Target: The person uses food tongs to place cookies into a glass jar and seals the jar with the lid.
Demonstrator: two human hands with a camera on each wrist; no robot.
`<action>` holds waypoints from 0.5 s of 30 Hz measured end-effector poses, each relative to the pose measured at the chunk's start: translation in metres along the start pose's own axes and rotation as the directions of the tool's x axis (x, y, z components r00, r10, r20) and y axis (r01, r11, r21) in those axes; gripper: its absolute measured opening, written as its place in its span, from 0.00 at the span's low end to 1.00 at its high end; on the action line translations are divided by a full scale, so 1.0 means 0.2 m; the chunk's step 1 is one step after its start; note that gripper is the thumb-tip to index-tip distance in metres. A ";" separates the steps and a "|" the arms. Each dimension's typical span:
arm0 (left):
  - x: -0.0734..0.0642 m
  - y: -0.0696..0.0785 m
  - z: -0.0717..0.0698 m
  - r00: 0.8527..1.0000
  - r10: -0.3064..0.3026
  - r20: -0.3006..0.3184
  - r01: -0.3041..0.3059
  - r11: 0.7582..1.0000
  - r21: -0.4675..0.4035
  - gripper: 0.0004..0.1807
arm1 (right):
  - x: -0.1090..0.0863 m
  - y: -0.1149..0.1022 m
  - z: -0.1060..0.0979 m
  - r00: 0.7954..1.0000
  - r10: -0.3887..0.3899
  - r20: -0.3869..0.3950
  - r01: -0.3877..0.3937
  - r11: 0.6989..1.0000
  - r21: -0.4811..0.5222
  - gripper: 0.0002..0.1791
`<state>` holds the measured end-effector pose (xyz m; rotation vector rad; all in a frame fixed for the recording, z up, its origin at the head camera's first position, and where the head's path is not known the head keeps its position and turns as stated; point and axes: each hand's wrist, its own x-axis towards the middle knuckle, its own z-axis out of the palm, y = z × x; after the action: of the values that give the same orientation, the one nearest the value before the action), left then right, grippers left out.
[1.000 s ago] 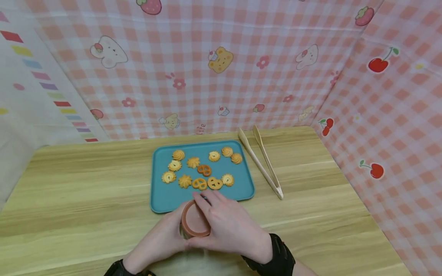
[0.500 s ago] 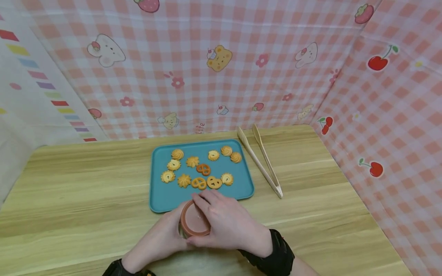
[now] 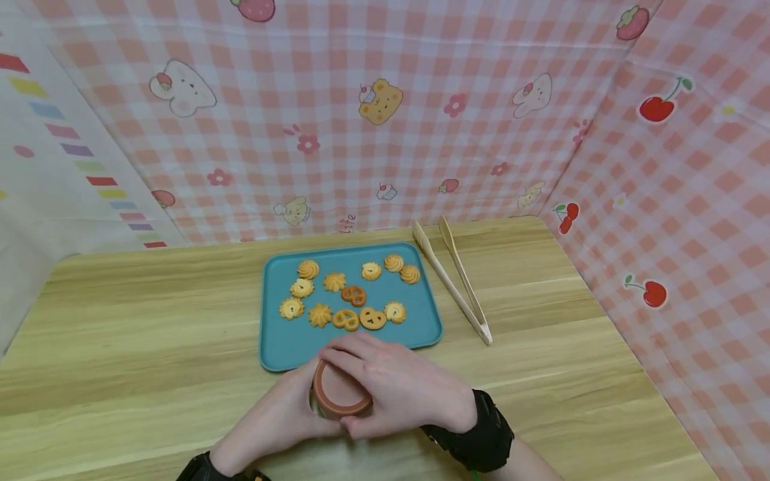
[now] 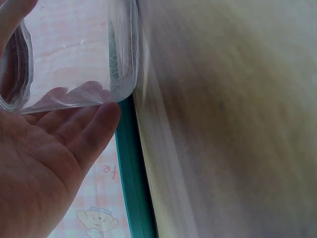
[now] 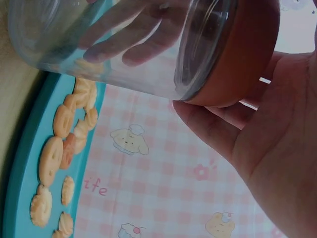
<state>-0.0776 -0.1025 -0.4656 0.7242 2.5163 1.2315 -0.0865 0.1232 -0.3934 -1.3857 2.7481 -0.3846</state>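
Note:
A clear jar [image 4: 74,54] with a brown lid [image 3: 343,389] is between both hands, just in front of the tray. My left hand [image 3: 283,407] holds the jar's transparent body from the left, its fingers showing through the wall in the right wrist view. From the right, my right hand [image 3: 403,391] grips the lid, fingers over the far edge and thumb at the near edge. The lid sits on the jar's mouth. Inside the jar, nothing shows through the clear wall. A blue-green tray [image 3: 289,346] beyond the hands bears several cookies [image 3: 373,318], some pretzel-shaped, some swirled.
Wooden tongs [image 3: 454,284] lie spread to the right of the tray, with their joined end nearer. Checked pink cloth [image 3: 337,153] hangs behind and to the right of the wooden table [image 3: 150,334]. A black band [image 3: 472,434] circles the right wrist.
The right fingers have shifted left along the lid's far edge, and the thumb right along its near edge. The left hand stays at the jar. The view has shifted slightly.

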 end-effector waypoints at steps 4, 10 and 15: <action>0.00 0.00 0.01 1.000 0.016 -0.010 -0.015 1.000 0.013 0.54 | -0.03 -0.03 -0.01 1.000 0.016 -0.025 -0.017 0.999 -0.027 0.51; 0.00 0.00 0.00 0.999 0.023 -0.037 -0.022 0.999 0.027 0.48 | -0.04 -0.11 -0.04 0.981 0.163 -0.100 -0.170 0.984 -0.061 0.57; 0.01 0.00 0.01 0.999 0.015 -0.034 -0.014 0.999 0.031 0.50 | -0.03 -0.13 -0.02 0.969 0.220 -0.117 -0.233 0.966 -0.113 0.55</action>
<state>-0.0778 -0.0998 -0.4668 0.7356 2.5677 1.2221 -0.0619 0.1138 -0.3843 -1.0832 3.0205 -0.2834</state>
